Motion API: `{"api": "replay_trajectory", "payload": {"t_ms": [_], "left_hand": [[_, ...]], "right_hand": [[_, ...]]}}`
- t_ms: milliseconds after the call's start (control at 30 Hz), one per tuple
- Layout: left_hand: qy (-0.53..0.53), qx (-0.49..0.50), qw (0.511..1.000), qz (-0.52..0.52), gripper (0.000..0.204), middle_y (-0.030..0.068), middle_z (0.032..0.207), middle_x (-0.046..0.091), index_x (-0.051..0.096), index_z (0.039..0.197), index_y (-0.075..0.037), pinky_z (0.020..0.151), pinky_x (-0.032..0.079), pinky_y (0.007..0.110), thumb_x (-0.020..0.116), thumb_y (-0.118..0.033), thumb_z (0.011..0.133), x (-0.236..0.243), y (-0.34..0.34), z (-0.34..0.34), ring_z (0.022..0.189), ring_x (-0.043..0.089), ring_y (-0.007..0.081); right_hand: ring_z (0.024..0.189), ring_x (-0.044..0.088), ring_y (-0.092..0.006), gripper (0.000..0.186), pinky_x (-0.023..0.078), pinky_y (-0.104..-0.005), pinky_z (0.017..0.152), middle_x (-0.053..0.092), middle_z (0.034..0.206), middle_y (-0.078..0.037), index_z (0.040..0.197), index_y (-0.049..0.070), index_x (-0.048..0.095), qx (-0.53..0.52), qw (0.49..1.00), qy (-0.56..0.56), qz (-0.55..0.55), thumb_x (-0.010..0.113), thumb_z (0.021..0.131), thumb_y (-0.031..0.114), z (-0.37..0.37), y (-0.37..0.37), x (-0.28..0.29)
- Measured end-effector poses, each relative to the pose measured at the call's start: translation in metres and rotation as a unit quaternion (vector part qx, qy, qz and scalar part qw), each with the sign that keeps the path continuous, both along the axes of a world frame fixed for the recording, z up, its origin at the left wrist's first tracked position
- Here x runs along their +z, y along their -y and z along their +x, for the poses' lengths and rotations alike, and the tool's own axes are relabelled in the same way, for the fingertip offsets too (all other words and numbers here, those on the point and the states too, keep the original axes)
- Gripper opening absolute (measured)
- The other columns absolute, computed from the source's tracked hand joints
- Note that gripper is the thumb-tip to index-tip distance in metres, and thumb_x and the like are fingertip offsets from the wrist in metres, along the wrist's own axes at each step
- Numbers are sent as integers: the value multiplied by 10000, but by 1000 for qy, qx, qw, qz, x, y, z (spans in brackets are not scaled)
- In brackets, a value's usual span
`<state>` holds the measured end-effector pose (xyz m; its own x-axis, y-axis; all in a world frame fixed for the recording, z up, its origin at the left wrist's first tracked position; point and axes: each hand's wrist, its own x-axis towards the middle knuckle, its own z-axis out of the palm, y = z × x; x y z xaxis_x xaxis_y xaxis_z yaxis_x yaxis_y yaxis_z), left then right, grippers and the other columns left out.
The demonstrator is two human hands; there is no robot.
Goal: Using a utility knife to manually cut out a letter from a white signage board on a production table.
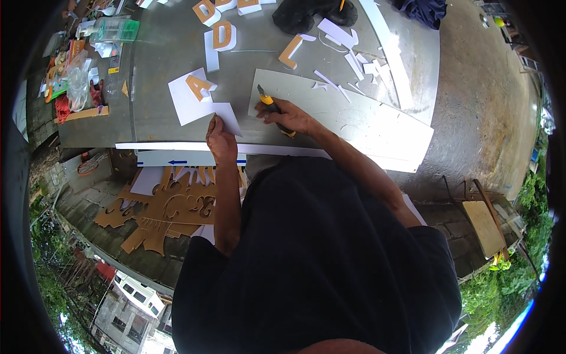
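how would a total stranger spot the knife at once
On the grey table, find the long pale board on the person's side. Over its left end, the right hand holds the knife. Its yellow and black colouring sets it apart from the white sheet in the left hand.

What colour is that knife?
The knife in the right hand is yellow and black; see the head view.

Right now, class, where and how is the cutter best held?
The cutter is probably best held by its long black-and-yellow handle, coming from the near right: its narrow tip points away from the person, slightly left.
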<state>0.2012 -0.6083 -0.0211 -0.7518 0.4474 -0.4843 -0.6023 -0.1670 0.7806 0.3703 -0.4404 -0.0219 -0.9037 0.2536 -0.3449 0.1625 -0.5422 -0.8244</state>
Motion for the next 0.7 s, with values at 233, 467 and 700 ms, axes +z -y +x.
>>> {"api": "replay_trajectory", "payload": {"t_ms": [233, 467, 700], "left_hand": [[-32, -74, 995, -63, 314, 73, 1188, 673, 612, 1290, 33, 975, 485, 325, 561, -154, 1044, 5, -13, 8, 1077, 630, 164], [-384, -214, 868, -229, 241, 113, 987, 741, 704, 1189, -7, 796, 524, 305, 622, -139, 1005, -1, -49, 35, 842, 660, 165], [-486, -212, 822, -207, 217, 114, 952, 728, 717, 1171, -68, 758, 554, 366, 664, -93, 962, -16, -83, 64, 793, 683, 253]], "right_hand": [[1260, 611, -310, 463, 472, -420, 1106, 585, 1388, -203, 1390, -55, 493, -139, 987, -3, -86, 577, 948, 57, 28, -33, 1], [1244, 621, -340, 452, 495, -430, 1091, 593, 1361, -251, 1376, -65, 500, -341, 938, -21, -60, 575, 941, 34, 114, -103, 13], [1027, 696, -320, 507, 530, -415, 911, 707, 1177, -191, 1380, -26, 522, -201, 932, 199, 228, 631, 920, 155, 129, -108, 30]]}}
